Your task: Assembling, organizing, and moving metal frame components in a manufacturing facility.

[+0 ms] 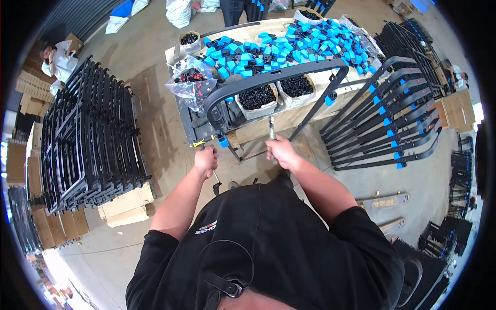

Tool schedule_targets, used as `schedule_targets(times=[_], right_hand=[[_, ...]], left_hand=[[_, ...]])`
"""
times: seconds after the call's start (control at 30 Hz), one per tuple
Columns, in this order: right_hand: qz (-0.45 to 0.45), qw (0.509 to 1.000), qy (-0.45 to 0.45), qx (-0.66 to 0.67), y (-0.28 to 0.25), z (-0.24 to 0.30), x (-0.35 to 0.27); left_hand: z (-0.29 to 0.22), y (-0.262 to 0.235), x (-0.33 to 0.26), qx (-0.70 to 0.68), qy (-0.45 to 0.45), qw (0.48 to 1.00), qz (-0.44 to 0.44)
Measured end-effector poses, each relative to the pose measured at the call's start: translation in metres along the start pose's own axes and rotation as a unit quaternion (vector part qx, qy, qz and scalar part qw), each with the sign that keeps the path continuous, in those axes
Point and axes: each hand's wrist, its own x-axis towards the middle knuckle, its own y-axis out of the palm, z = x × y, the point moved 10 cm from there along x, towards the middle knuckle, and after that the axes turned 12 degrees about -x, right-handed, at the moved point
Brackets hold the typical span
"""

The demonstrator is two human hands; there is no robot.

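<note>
My left hand [206, 160] is closed around a thin rod-like tool [216, 177] whose dark hooked end points down toward me. Just above that fist, by the table corner, lies a small yellow piece [203, 141]; whether it belongs to the tool I cannot tell. My right hand [281, 152] grips a slim silver metal tool [272, 126] that sticks up from the fist; its exact kind is unclear. Ahead of both hands, a bent black tube frame [279, 75] leans over the table's near edge, with a blue clip [222, 141] on its left end and another blue clip [329, 100] on the right.
Blue and black plastic parts [294, 46] cover the table [315, 98], beside sacks of black pieces [257, 98] and a clear bag [191, 82]. Black frames stand stacked at left [98, 134] and lined up at right [387, 119]. Another person [235, 11] stands behind the table.
</note>
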Motion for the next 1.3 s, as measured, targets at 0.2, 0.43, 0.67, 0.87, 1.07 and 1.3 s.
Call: schedule_targets(times=[0.2, 0.43, 0.67, 0.87, 1.07, 1.3], right_hand=[[-0.066, 0.995, -0.012, -0.072, -0.145, -0.065, 0.014], [-0.071, 0.988, 0.014, -0.134, -0.29, -0.027, 0.001], [-0.057, 0.94, -0.173, -0.289, -0.336, 0.081, -0.03], [0.113, 0.948, -0.287, -0.077, -0.264, 0.102, -0.005], [0.075, 0.986, -0.119, 0.093, -0.299, 0.117, 0.002], [0.049, 0.974, -0.201, -0.089, -0.32, 0.142, -0.017]], left_hand=[[-0.017, 0.01, -0.004, -0.053, 0.152, 0.983, -0.085], [-0.016, -0.135, -0.023, 0.006, 0.222, 0.882, -0.415], [-0.007, 0.163, -0.125, 0.4, 0.446, 0.791, -0.122], [0.01, 0.457, -0.126, 0.467, 0.358, 0.794, 0.152], [0.016, 0.531, -0.11, 0.511, 0.382, 0.749, 0.175], [0.067, 0.511, -0.004, 0.225, 0.287, 0.913, 0.181]])
